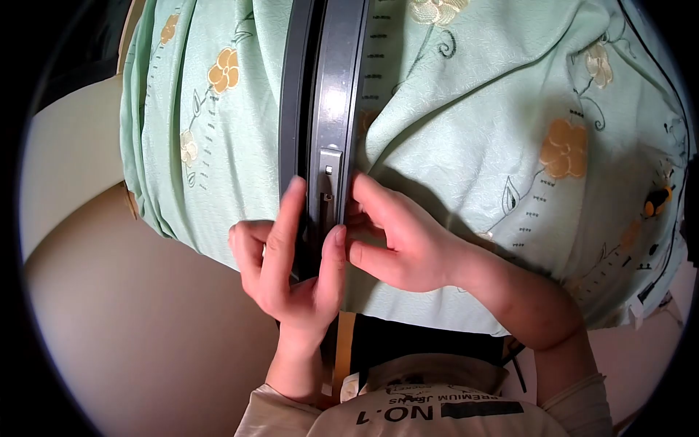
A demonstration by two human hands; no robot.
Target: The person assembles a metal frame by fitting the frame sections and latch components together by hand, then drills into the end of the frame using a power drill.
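A long dark grey profile [336, 87], glossy and rail-like, stands lengthwise before me, with a dark groove along its left part. Set into its near end is a small metal plate [330, 159] with a square hole, and a slot lies just below it. My left hand [287, 269] grips the near end, its index finger along the left side and its thumb on the right part of the face. Curled against the right edge, beside the slot, is my right hand [408, 240]. Some of its fingertips are hidden behind the profile.
A pale green cloth [466, 138] with embroidered flowers lies beneath the profile, wrinkled on the right. To the left is a cream curved panel [76, 160] above a brownish surface [145, 313]. My printed shirt [437, 408] shows at the bottom.
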